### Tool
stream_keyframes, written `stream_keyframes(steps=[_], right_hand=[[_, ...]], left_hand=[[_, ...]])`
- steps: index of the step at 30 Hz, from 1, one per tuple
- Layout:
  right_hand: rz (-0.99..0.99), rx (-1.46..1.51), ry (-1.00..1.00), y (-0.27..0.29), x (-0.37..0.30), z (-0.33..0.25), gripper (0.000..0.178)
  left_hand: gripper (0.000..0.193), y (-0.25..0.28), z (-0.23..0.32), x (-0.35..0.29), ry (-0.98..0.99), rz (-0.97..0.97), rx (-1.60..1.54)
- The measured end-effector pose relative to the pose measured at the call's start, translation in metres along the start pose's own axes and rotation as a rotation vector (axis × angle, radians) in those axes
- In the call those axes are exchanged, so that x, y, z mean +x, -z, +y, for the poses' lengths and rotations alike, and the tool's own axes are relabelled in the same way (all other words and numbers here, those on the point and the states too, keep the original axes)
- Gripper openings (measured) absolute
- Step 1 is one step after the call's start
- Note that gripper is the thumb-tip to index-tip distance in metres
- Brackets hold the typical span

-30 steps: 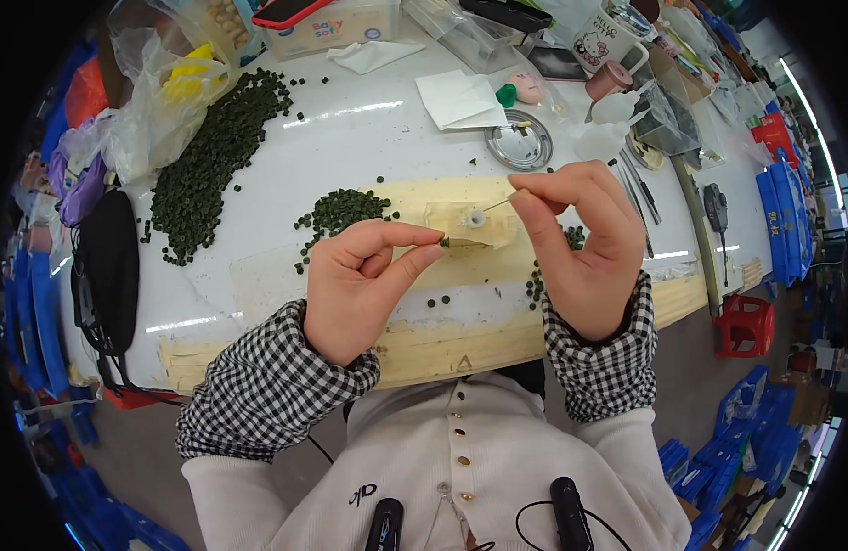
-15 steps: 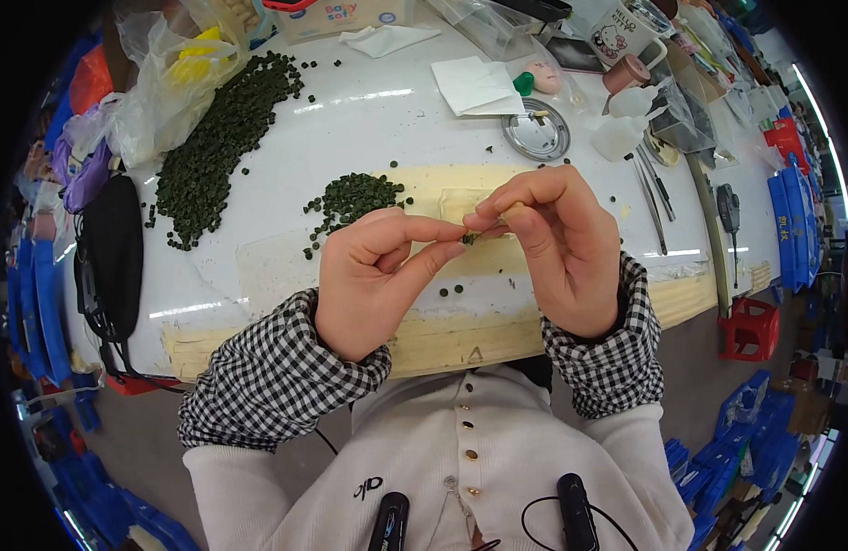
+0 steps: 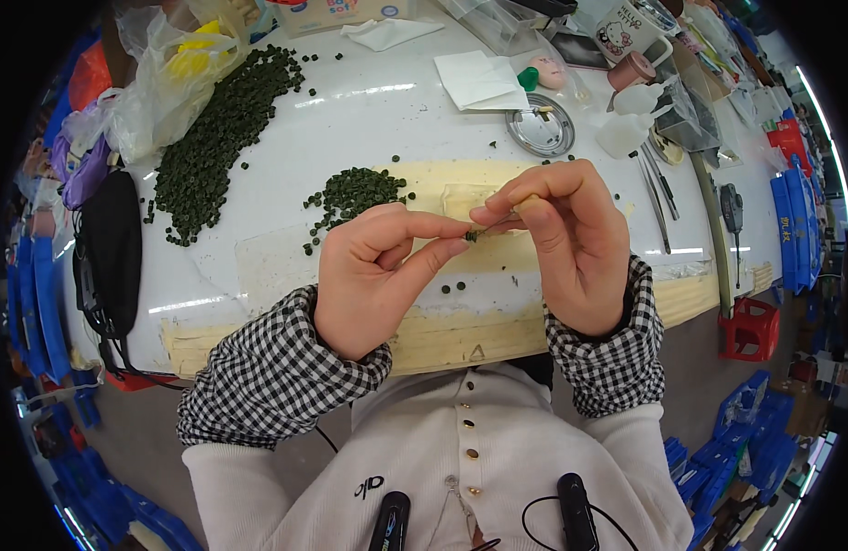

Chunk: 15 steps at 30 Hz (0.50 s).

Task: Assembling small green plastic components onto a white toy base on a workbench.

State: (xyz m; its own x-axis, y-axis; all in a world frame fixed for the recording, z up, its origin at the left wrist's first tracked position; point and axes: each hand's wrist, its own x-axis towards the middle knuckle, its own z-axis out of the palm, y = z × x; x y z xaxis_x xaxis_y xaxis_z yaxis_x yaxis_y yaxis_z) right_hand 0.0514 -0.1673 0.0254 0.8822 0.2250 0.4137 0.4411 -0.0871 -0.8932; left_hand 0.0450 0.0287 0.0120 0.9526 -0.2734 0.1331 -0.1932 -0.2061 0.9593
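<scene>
Between thumb and forefinger, my left hand pinches a small dark green piece. My right hand is closed on a thin metal tool, whose tip reaches the green piece; most of the tool is hidden in the fingers, and its kind is unclear. Both hands are raised over a cream-coloured pad on the white table. Left of the pad lies a small heap of similar dark green pieces. Two loose ones rest just in front of the hands.
A large pile of green pieces spreads at the far left, beside plastic bags and a black pouch. Behind my right hand sit a round metal dish and white tissues. Tweezers, squeeze bottles and a mug stand right.
My right hand has shifted slightly right and its fingers have turned, showing more of the thin tool. The left hand stays nearly in place, still pinching the green piece.
</scene>
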Motion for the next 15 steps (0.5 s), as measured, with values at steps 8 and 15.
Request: stream_keyframes(steps=[8,15], right_hand=[[0.048,-0.072,0.004,0.0065,-0.0024,-0.0007,0.012],[0.062,-0.074,0.026,0.0035,-0.0031,0.0011,0.011]], left_hand=[[0.019,0.0000,0.0000,0.0002,0.010,0.001,0.002],[0.019,0.0000,-0.0023,0.0002,0.002,-0.009,0.010]])
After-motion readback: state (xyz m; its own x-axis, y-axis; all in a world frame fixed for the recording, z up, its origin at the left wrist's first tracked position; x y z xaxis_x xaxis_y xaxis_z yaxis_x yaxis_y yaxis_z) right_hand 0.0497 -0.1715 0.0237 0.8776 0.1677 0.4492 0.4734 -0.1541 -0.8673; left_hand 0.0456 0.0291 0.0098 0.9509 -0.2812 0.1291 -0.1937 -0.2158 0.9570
